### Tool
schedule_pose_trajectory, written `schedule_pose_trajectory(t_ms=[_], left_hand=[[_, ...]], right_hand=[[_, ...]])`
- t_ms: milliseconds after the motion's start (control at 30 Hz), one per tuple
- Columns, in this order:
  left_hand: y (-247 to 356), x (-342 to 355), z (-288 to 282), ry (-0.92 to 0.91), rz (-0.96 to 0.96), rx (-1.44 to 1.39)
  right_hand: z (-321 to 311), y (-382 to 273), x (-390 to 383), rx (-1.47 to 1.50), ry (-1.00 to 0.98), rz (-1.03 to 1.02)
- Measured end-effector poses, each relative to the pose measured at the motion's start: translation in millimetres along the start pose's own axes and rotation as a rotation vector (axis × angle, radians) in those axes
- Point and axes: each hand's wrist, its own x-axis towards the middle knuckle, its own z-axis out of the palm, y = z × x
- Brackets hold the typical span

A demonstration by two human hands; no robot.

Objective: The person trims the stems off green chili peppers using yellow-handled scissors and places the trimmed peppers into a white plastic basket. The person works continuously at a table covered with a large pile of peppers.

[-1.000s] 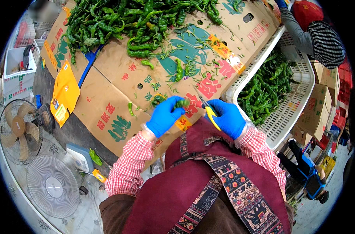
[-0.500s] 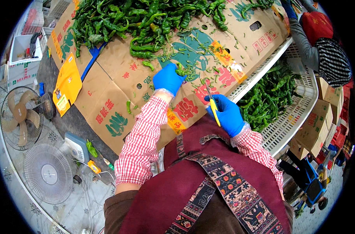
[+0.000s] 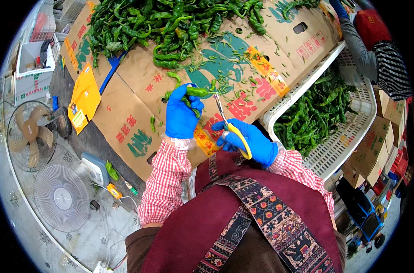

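Observation:
Closed around a few green peppers (image 3: 195, 92), my left hand (image 3: 179, 117) in a blue glove is raised over flattened cardboard (image 3: 134, 98). One pepper's stem end points toward the scissors (image 3: 240, 137), whose yellow handles my right hand (image 3: 257, 142), also gloved in blue, grips. The blades reach up to that stem; whether they are touching it I cannot tell. Cut stem bits (image 3: 225, 82) lie scattered on the cardboard beyond my hands. A large heap of green peppers (image 3: 170, 27) covers the far side.
At right, a white slatted crate (image 3: 329, 163) holds more green peppers (image 3: 309, 116). Another person's sleeve (image 3: 356, 43) is at the upper right, near cardboard boxes (image 3: 368, 141). Two fans (image 3: 61, 198), a scale (image 3: 94, 168) and an orange pouch (image 3: 85, 98) are at left.
My left hand has drawn back toward me and now holds peppers upright. My right hand has shifted left and nearer, bringing the scissors blades to a pepper's stem.

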Motion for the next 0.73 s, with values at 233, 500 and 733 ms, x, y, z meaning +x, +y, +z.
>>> schedule_pose_trajectory(t_ms=[233, 500, 733], left_hand=[[18, -22, -18, 0.038, 0.075, -0.033], [60, -36, -46, -0.156, 0.165, -0.198], [98, -44, -89, 0.029, 0.299, 0.267]], right_hand=[[7, -3, 6, -0.025, -0.134, 0.008], [25, -9, 25, -0.024, 0.172, 0.015], [4, 6, 30, 0.001, 0.116, 0.181]])
